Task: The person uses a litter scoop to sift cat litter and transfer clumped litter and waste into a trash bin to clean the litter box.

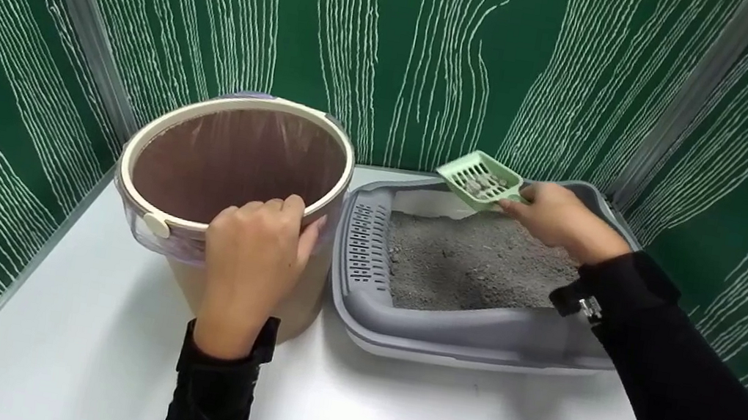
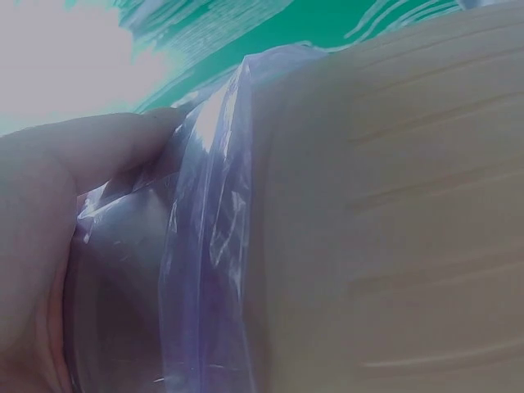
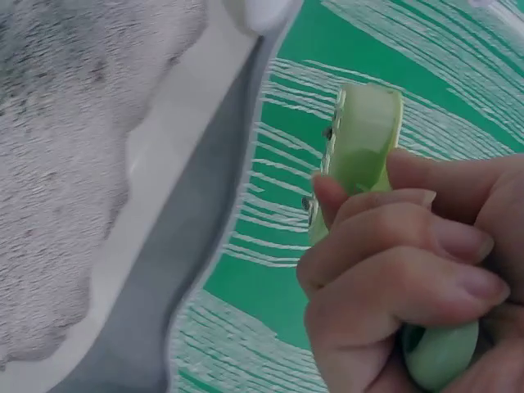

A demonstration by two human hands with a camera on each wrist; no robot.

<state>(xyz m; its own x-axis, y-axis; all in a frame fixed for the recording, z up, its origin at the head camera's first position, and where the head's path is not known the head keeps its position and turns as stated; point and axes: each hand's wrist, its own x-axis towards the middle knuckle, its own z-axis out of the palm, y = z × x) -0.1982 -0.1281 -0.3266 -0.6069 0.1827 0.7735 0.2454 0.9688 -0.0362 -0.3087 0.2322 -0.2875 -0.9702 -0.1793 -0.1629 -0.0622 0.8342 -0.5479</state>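
Observation:
My left hand (image 1: 256, 252) grips the near rim of a tan trash can (image 1: 313, 297), fingers over the edge. A clear purplish liner bag (image 2: 209, 237) is folded down outside that rim. In my right hand (image 1: 561, 219) is a light green slotted litter scoop (image 1: 483, 200), its handle end (image 3: 442, 356) poking out below the curled fingers in the right wrist view. Several pale clumps (image 1: 480, 181) lie on the scoop's slots. The scoop is held above the back of a grey litter box (image 1: 474, 336). Grey litter (image 1: 477, 262) covers the box's floor.
The trash can and litter box stand side by side on a white table (image 1: 372, 417). A perforated step (image 1: 368, 246) forms the box's left end. Green walls with white wavy lines (image 1: 434, 56) close in the back and both sides, with grey posts at the corners.

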